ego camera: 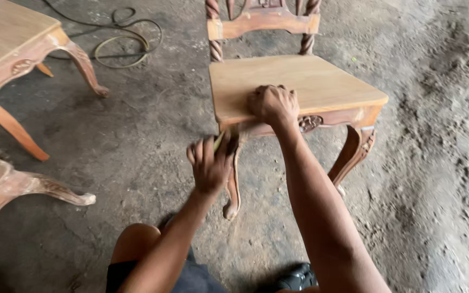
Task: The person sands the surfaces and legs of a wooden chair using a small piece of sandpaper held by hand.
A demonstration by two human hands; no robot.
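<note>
Unfinished wooden chair (pixel 299 81) stood on a dusty concrete floor (pixel 153 135), seat facing the person, carved back rail with twisted posts away from them. Right hand (pixel 271 104) lay palm-down on the front edge of the seat, fingers curled over the wood and pressed to it, gripping nothing loose, apparently steadying the chair. Left hand (pixel 211 163) was lower, against the top of the chair's front left leg (pixel 233 179), just under the seat corner. Its fingers were closed around a small yellowish-green piece (pixel 218 141), possibly a scrap of abrasive; too little of it showed to be sure. The leg's long axis ran near vertical, curving down from the seat rail to a scrolled foot on the floor, so it lay directly ahead of and slightly right of the left fingers, touching them or nearly so. Left hand was clearly the nearer to that leg; right hand sat above it on the seat. A carved rosette (pixel 309 122) marked the front rail between the two front legs. To the left stood parts of two other pale tables or stools (pixel 12 49) with cabriole legs, well apart from the chair. A looped cable (pixel 128 40) lay on the floor behind them. The person's knee (pixel 134 241) showed at the bottom.
</note>
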